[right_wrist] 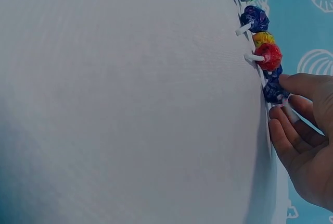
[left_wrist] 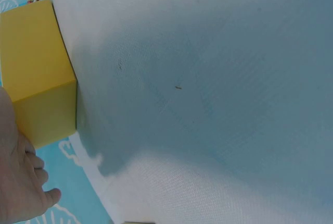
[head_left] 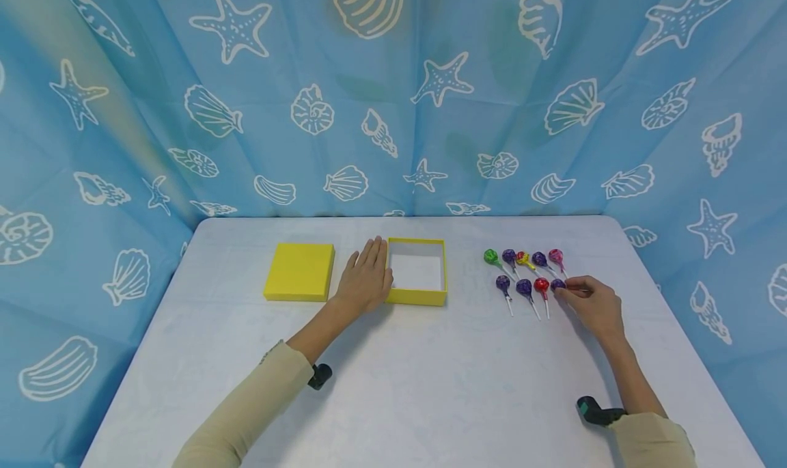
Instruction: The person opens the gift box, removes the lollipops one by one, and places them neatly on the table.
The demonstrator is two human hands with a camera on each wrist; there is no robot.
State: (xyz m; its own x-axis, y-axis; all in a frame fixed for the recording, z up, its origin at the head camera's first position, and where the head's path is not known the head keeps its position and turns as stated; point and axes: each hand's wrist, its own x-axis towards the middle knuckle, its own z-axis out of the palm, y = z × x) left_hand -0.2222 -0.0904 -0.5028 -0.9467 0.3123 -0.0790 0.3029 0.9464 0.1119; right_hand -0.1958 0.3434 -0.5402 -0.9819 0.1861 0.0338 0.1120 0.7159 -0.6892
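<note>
My left hand [head_left: 366, 277] lies flat with straight fingers along the left side of an open yellow box [head_left: 416, 297] with a white inside. The left wrist view has that hand [left_wrist: 21, 177] beside the yellow box wall [left_wrist: 44, 114]. On the right, my right hand [head_left: 595, 307] pinches a purple-wrapped lollipop [head_left: 557, 285] at the end of the front row. In the right wrist view, thumb and fingers of the right hand [right_wrist: 307, 130] close around the purple lollipop [right_wrist: 276, 92]. Beside it are a red lollipop [head_left: 541, 285] and a purple lollipop [head_left: 524, 287].
A yellow lid [head_left: 300, 272] lies left of the box. Behind the front row is a second row with a green lollipop [head_left: 490, 256], a yellow lollipop [head_left: 522, 258] and a pink lollipop [head_left: 556, 255]. A blue shell-patterned curtain [head_left: 381, 113] hangs behind the white table [head_left: 430, 386].
</note>
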